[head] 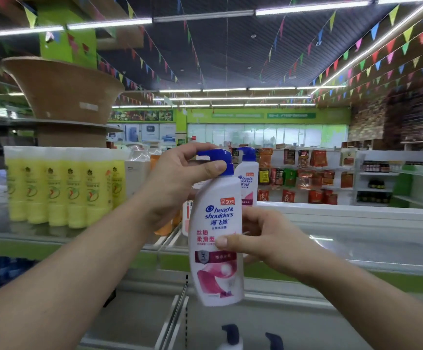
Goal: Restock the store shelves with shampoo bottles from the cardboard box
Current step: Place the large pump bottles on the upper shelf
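**A:** Where is the shampoo bottle?

**B:** A white shampoo bottle [216, 238] with a blue pump top and a pink label is held upright in mid-air, centre of view, in front of the shelf [357, 218]. It touches no surface.

**A:** How are the hands placed?

**B:** The left hand [180, 178] comes in from the left and is curled around the blue pump head [218, 160], thumb pressed on its near side, fingers wrapped behind. The right hand [263, 238] comes in from the right and grips the bottle's middle, thumb flat across the front label, fingers tucked behind the body.

**A:** What else is on the shelf?

**B:** A second matching bottle [248, 175] stands just behind the held one, a little to its right. To the left stands a row of yellow tubes [61, 188] with white caps, upright and packed close together. Two more blue pump tops [231, 334] poke up at the bottom edge, on a lower level.

**A:** And beyond?

**B:** A store aisle with racks of red snack packets [306, 173], and strings of coloured pennants [382, 46] under the ceiling.
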### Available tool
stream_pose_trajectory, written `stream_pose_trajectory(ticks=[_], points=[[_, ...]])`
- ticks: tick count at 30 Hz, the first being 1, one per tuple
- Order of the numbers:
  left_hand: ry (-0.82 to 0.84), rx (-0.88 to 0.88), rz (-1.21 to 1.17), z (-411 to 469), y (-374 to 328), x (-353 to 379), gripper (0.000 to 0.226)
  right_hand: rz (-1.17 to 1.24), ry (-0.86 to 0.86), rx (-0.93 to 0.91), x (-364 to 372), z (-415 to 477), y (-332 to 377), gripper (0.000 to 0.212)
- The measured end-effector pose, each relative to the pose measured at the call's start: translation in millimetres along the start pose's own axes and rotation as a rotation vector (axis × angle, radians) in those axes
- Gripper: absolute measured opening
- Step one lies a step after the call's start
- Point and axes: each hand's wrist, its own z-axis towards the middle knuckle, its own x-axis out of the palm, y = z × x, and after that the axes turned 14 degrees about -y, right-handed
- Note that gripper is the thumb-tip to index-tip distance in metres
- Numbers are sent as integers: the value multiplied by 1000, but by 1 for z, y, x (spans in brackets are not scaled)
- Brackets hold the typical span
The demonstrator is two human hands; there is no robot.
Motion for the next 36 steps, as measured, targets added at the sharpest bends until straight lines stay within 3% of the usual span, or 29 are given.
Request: stream_pose_trajectory(ticks=[5, 9, 13, 15, 26, 36], points=[[-24, 57, 111, 2, -8, 8, 47, 46, -41, 42, -22, 4, -3, 41], [-170, 151, 311, -2, -8, -8, 43, 88, -220, 105, -43, 30, -14, 39], [-175, 147, 385, -22, 10, -28, 27, 69, -388, 160, -49, 63, -32, 31], [-165, 93, 368, -37, 24, -37, 29, 37, -424, 186, -46, 77, -42, 29], [-190, -91, 294, -106, 89, -81, 19, -92, -370, 237, -35, 113, -59, 30], [-186, -110, 321, -115, 104, -82, 34, -58, -332, 247, -40, 118, -62, 37]])
